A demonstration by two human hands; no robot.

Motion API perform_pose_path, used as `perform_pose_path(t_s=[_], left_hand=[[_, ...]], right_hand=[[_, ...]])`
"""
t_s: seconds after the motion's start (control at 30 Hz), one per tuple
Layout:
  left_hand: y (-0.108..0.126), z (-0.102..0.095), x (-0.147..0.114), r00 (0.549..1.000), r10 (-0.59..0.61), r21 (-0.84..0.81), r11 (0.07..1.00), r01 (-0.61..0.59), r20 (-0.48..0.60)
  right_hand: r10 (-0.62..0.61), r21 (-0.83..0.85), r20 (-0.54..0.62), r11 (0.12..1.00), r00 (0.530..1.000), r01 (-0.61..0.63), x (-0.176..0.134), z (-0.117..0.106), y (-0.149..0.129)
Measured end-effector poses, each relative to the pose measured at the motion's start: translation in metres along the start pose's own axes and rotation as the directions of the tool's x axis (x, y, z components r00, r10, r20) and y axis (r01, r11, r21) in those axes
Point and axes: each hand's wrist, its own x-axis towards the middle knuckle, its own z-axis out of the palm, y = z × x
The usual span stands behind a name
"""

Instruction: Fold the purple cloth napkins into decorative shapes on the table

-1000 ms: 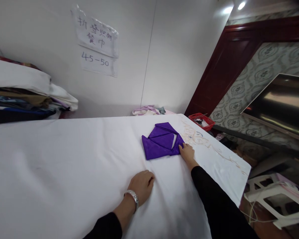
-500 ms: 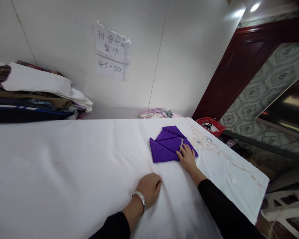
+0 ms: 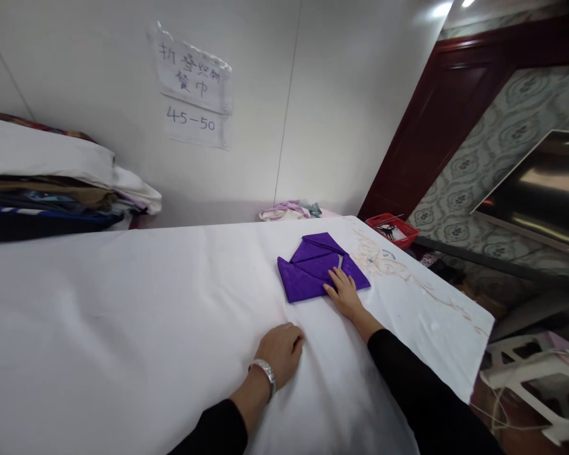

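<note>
A purple cloth napkin (image 3: 308, 272), folded into angled layers, lies flat on the white tablecloth (image 3: 137, 328). My right hand (image 3: 345, 294) rests on the napkin's near right part, fingers stretched and a little spread. Just beyond those fingertips a small pale strip shows between the purple folds. Nearer to me, my left hand (image 3: 279, 351) lies on the cloth with its fingers curled in and nothing seen in them. It wears a silver bracelet (image 3: 265, 373) and is apart from the napkin.
Folded clothes (image 3: 52, 183) are piled at the back left. Behind the table's far edge lie some pink and grey cloths (image 3: 289, 210). A red basket (image 3: 398, 230) holds black-handled tools past the right corner. A white plastic stool (image 3: 540, 379) stands right; handwritten paper (image 3: 194, 69) hangs on the wall.
The view has shifted slightly to the right. My right hand has slid a little toward the napkin's near edge, with fingers still spread. My left hand stays curled on the cloth.
</note>
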Motion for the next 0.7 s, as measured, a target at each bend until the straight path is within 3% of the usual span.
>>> perform_pose_path(t_s=[0.23,0.3,0.47,0.7], left_hand=[[0.0,0.0,0.0,1.0,0.0,-0.006,1.0,0.0,0.002],[-0.001,0.001,0.0,1.0,0.001,-0.006,1.0,-0.001,-0.001],[-0.002,0.003,0.001,1.0,0.017,-0.005,1.0,-0.017,-0.006],[-0.001,0.001,0.001,1.0,0.009,-0.005,1.0,-0.009,0.017]], right_hand=[[0.174,0.049,-0.083,0.984,0.981,-0.171,0.029,-0.004,0.02],[0.17,0.024,-0.086,0.985,0.982,-0.169,0.043,-0.007,0.025],[-0.077,-0.007,-0.03,0.997,0.997,0.077,0.072,-0.009,0.012],[-0.295,0.041,0.144,0.955,0.945,0.292,0.095,0.002,-0.03]])
